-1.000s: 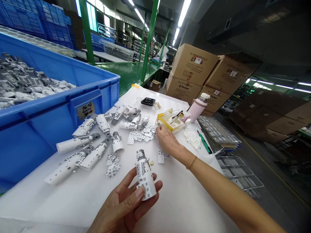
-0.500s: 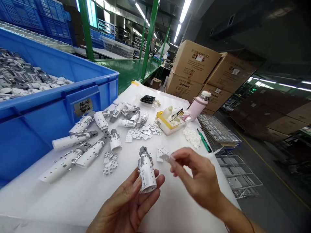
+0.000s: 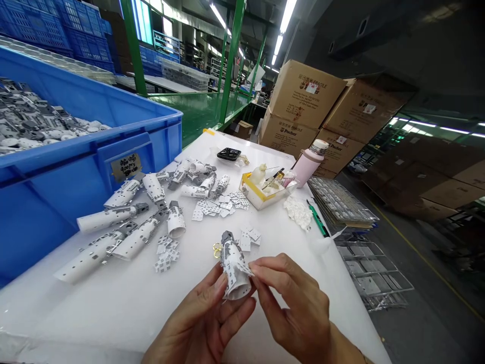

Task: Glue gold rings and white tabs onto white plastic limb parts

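The white cylindrical model [image 3: 234,267] is in the lower center of the frame, raised above the bench [image 3: 113,313] in the left hand [image 3: 200,318]. Its gray narrow end points to the top of the frame, leaning slightly left, and its round hollow end faces the bottom, a little right; the long axis is tilted between them. The left hand's fingers are wrapped around the lower part. The right hand [image 3: 299,303] pinches a thin white piece [image 3: 246,270] between thumb and fingers at the model's right side; whether the piece touches the model I cannot tell.

Counted: 1 model is in hand, and 6 similar cylinders [image 3: 138,236] lie in the nearer cluster at center left, with more overlapping behind them, too jumbled to count. Flat perforated plates [image 3: 222,205] form 3 groups around the center. 2 gold rings [image 3: 216,251] appear just beside the held model, to its upper left. Right of center are 1 yellow-rimmed tray [image 3: 253,189], 1 pink bottle [image 3: 307,164], 1 crumpled white wad [image 3: 298,212] and 1 green-handled tool [image 3: 317,218]. 1 large blue bin [image 3: 68,174] fills the left side.
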`<state>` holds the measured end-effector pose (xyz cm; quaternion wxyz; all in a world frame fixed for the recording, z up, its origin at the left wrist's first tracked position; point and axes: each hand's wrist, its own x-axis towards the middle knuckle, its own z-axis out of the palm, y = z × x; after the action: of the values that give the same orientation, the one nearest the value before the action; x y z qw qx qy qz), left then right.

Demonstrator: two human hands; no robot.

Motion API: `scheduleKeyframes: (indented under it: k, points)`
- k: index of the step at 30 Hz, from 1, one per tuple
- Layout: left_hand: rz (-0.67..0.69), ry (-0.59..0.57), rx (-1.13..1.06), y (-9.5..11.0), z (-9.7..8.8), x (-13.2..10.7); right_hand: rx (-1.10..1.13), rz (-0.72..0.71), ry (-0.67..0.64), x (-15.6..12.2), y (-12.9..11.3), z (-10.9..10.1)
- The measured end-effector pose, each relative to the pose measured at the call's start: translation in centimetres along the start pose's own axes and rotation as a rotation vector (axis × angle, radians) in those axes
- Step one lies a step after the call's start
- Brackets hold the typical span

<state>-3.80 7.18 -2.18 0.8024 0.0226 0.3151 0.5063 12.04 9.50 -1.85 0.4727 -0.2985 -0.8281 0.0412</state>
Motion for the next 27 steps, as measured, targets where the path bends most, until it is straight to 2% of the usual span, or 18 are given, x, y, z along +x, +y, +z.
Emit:
scheduleKeyframes:
  k: [4,13,27]
  points:
    - [-0.01,-0.002,0.005,0.05,0.24,0.1,-0.015,0.005,-0.002,-0.01,0.13,0.09]
    - [-0.004,0.021,0.03,0.14,0.13,0.03,-0.121,-0.077,-0.015,-0.05,0.15,0.21]
    - [0.004,0.071,0.083,0.12,0.42,-0.18,-0.135,-0.134,-0.11,-0.39,0.44,-0.41]
